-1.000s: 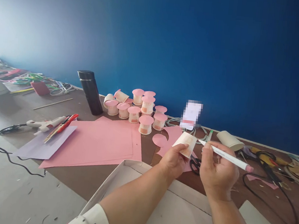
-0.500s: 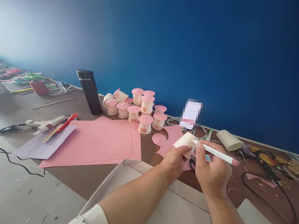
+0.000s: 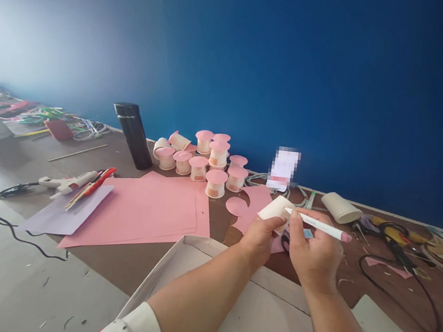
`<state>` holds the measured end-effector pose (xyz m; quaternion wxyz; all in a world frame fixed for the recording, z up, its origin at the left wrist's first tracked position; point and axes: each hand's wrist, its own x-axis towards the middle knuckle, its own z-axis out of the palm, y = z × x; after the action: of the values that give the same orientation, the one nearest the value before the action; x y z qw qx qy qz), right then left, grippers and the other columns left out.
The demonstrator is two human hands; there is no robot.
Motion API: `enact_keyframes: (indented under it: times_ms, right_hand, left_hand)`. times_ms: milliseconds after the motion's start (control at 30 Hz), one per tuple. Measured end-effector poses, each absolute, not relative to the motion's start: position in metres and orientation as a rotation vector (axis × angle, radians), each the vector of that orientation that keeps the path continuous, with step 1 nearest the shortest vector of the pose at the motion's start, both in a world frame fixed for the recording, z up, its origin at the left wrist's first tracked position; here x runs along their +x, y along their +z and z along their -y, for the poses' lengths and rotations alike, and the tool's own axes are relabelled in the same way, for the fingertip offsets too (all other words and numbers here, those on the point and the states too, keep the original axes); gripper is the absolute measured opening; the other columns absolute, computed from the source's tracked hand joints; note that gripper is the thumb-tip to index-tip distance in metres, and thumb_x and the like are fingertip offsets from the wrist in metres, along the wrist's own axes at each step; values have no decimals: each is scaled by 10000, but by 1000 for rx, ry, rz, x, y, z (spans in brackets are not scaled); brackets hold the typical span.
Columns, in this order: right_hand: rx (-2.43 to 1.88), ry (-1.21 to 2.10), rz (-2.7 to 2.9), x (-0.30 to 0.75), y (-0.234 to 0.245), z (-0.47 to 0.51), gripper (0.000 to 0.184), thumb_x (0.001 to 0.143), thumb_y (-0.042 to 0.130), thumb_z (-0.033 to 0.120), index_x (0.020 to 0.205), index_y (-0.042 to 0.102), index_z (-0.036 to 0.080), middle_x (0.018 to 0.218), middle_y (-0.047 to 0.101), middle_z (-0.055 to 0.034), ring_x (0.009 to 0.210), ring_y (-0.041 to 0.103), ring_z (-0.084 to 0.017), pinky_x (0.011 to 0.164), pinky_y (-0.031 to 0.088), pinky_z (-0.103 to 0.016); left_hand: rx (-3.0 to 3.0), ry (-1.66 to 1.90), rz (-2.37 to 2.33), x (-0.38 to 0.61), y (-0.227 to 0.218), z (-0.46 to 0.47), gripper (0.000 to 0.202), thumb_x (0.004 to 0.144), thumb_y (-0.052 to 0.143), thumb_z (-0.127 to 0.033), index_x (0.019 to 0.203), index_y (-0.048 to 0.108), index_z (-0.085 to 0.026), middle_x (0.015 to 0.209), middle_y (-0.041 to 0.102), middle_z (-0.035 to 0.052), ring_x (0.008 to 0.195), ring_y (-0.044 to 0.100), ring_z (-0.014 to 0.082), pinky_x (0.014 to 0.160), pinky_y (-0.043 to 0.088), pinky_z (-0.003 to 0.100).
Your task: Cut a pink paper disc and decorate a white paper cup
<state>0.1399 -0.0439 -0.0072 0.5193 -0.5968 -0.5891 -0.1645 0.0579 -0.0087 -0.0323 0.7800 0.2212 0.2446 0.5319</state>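
Observation:
A white paper cup [image 3: 274,207] lies tilted on its side in my left hand [image 3: 259,240], whose thumb presses on its wall. My right hand [image 3: 313,249] is closed round a white marker [image 3: 320,225] with a pink end, its tip at the cup's side. Any mark under the tip is too small to make out. Just left of the cup lie a pink paper circle [image 3: 236,206] and a cut pink sheet [image 3: 255,198]. Behind them stand several paper cups with pink disc tops [image 3: 216,177], some stacked, with pink drawings on their walls.
Pink sheets [image 3: 153,209] lie on the left, with a lilac sheet [image 3: 76,216], a red cutter [image 3: 99,182] and a glue gun [image 3: 69,184]. A black bottle [image 3: 133,138] stands behind. A shallow white box [image 3: 268,324] sits under my forearms. Another cup [image 3: 339,208] and cables [image 3: 395,245] are at right.
The marker has shifted very slightly, its pink end moving a little left and up. Both hands keep nearly the same place and hold.

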Motion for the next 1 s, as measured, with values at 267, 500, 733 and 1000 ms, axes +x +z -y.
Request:
enact_keyframes:
  times_ms: [267, 500, 733, 1000]
  right_hand:
    - [-1441, -404, 1418, 141, -9, 43, 213, 864, 566, 370, 889, 656, 179, 808, 691, -89, 739, 640, -214, 662, 470, -297]
    - [-1423, -407, 1424, 141, -9, 43, 169, 859, 577, 336, 890, 646, 185, 827, 699, -76, 746, 646, -195, 661, 458, -271]
    - [-1433, -417, 1419, 142, -9, 42, 165, 851, 587, 331, 885, 650, 182, 804, 698, -72, 738, 650, -196, 662, 462, -269]
    - [-1462, -420, 1410, 140, -9, 42, 157, 847, 587, 322, 875, 651, 181, 788, 702, -65, 721, 655, -191, 654, 461, -256]
  left_hand:
    - [469, 1141, -569, 57, -28, 9, 402, 563, 774, -237, 939, 696, -119, 871, 672, 71, 808, 600, 190, 779, 435, 307]
    - [413, 1150, -502, 55, -21, 13, 321, 588, 739, -184, 901, 703, -122, 884, 682, 73, 844, 611, 188, 814, 433, 288]
    - [390, 1125, -489, 52, -17, 15, 306, 605, 714, -154, 908, 685, -119, 842, 671, 64, 853, 609, 189, 837, 429, 288]
    - [362, 1104, -506, 48, -13, 17, 282, 623, 691, -154, 902, 677, -113, 819, 664, 61, 871, 606, 201, 854, 426, 296]
